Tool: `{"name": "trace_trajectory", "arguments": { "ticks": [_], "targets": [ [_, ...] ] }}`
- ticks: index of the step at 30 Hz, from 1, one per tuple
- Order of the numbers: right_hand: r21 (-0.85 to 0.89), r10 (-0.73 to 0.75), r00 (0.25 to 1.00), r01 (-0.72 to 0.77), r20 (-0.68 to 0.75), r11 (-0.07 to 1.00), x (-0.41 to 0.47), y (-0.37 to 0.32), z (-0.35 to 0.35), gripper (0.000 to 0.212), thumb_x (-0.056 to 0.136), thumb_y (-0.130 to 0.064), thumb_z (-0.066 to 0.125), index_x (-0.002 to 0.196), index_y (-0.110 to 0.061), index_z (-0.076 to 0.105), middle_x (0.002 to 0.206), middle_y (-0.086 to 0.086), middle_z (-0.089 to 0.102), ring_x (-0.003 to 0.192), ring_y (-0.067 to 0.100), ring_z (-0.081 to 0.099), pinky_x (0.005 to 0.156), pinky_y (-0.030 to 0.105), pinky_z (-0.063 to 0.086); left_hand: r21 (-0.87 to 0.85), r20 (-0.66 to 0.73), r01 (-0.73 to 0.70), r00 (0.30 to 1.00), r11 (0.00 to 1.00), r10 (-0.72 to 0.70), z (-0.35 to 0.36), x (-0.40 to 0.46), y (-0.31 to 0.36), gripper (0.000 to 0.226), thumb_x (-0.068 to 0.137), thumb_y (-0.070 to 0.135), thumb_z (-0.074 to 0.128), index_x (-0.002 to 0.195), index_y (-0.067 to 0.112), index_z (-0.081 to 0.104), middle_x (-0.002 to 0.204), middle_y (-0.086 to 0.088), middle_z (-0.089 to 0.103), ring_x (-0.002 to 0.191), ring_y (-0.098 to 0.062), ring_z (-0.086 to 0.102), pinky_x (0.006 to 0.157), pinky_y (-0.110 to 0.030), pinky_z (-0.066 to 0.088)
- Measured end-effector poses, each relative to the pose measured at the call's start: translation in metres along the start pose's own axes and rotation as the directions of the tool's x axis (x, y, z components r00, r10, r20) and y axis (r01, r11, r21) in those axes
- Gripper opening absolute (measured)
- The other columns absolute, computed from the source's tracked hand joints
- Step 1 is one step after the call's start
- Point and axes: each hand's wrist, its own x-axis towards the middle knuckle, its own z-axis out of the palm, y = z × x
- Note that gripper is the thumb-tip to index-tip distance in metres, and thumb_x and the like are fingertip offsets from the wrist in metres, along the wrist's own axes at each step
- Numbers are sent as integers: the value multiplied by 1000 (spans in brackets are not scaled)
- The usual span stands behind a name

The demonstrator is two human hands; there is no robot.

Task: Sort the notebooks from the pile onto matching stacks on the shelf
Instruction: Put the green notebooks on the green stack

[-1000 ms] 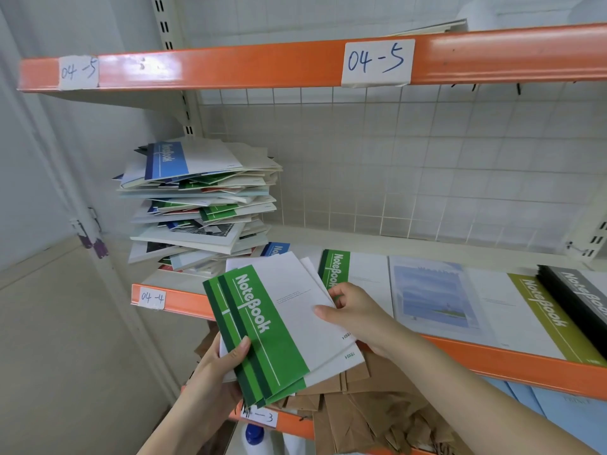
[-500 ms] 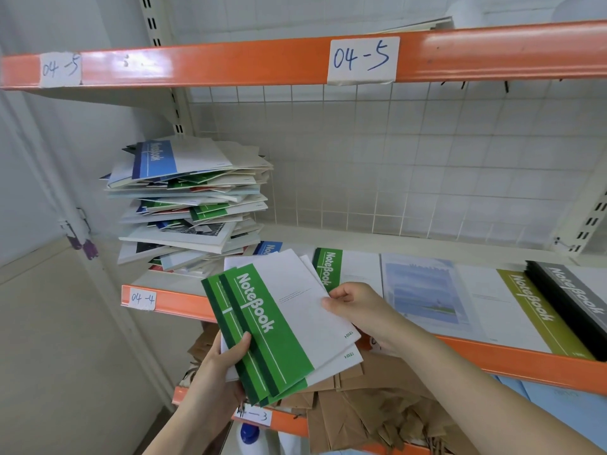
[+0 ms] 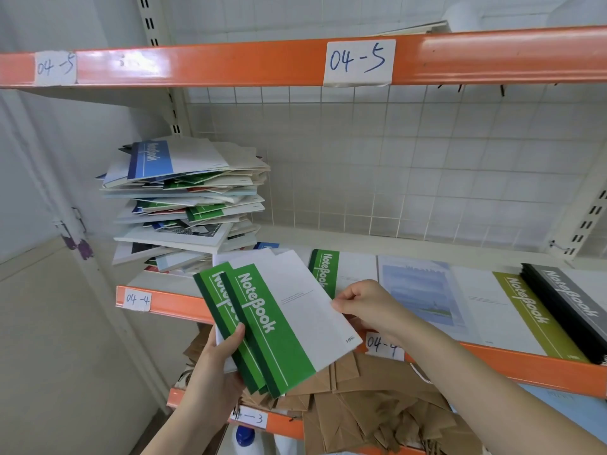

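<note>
Green notebooks fanned before the shelf | left hand grips spines, right hand pinches top corner | risk: lower ones slip, or land off green stack

Crumpled brown paper bags, blue-capped bottle

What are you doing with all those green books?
A person is sorting notebooks on a shelf. The left hand grips a few green notebooks fanned out, and the right hand pinches the top one's edge. A messy pile waits on the shelf's left side. A green stack lies just behind the hands, beside picture-cover, olive and black stacks.
</note>
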Motion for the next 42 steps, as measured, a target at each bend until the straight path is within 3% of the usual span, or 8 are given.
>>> {"name": "trace_trajectory", "arguments": {
  "ticks": [5,10,14,18,23,26,29,42],
  "targets": [
    [89,79,996,-74,-43,993,10,3,-15,18,95,-9,48,81,-3,57,85,15,62,79,24,61,62,30,44,-3,-29,-31,999,1000,31,-5,3,7,36,94,14,51,129,24,53,115,-7,70,105,-33,65,90,-56,49],
    [333,175,927,-59,-332,941,33,14,-36,22,95,-6,46,79,0,60,91,21,62,82,24,57,69,32,43,-7,-69,-37,997,999,36,-13,0,9,30,94,12,51,120,26,56,107,-5,72,98,-30,67,77,-48,54],
    [110,69,880,-19,-470,994,38,19,-36,23,93,-2,47,111,2,61,115,16,60,100,25,55,76,25,40,-13,-85,-50,995,999,48,-20,-4,9,26,94,13,50,114,27,59,104,-4,73,94,-29,68,73,-48,53],
    [-266,-72,923,-35,-379,963,38,24,-28,27,92,-7,49,118,-6,58,123,10,55,116,25,50,87,27,39,-43,-100,-45,994,998,40,-26,-4,9,24,95,13,49,110,28,58,100,-2,74,83,-23,72,66,-42,55],
    [-645,-237,933,6,-271,764,33,20,-17,34,95,-14,47,128,-11,51,128,11,44,123,26,37,95,33,38,-66,-119,-41,992,997,33,-34,-4,9,24,94,13,50,110,28,58,101,-2,74,85,-24,71,61,-39,58],
    [-684,-325,946,228,-14,693,35,19,-1,41,98,-25,45,138,-12,46,141,8,42,130,22,37,108,31,30,-66,-121,-47,992,997,39,-36,-4,9,25,94,13,50,113,28,57,104,-3,73,89,-26,70,66,-42,58],
    [-688,-299,945,302,129,659,36,23,11,49,100,-34,41,146,-17,35,153,4,30,141,19,26,115,33,19,-60,-124,-46,992,997,38,-38,-6,10,24,94,14,50,112,28,57,106,-5,72,89,-28,69,75,-45,53],
    [-695,-345,928,339,138,635,27,35,5,45,101,-30,36,146,-25,33,155,-5,26,142,11,22,116,29,14,-42,-86,-58,995,997,54,-48,-11,10,35,81,19,57,115,27,56,108,-6,72,86,-28,72,69,-44,58]
  ]
}}
